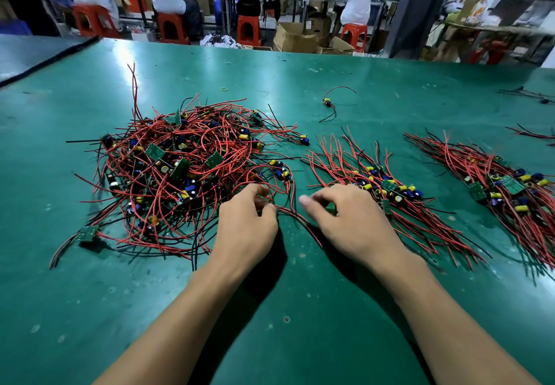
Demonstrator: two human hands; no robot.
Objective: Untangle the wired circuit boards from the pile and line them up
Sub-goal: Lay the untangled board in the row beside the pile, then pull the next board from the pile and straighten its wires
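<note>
So, left hand (pixel 246 228) fingers are pinching red wires (pixel 288 212) by the pile (pixel 180 168); right hand (pixel 345 219) fingers are gripping a board (pixel 330 208).

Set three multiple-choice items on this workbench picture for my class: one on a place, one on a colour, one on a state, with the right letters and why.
1. The tangled pile lies:
A on the person's left
B on the person's right
C on a stool

2. The table is:
A white
B green
C orange

3. The left hand:
A lies flat
B holds a tool
C pinches red wires

Answers:
1 A, the pile sits beyond and left of the left hand.
2 B, the bare top is green throughout.
3 C, the curled fingers close on wires at the pile's edge.
</note>
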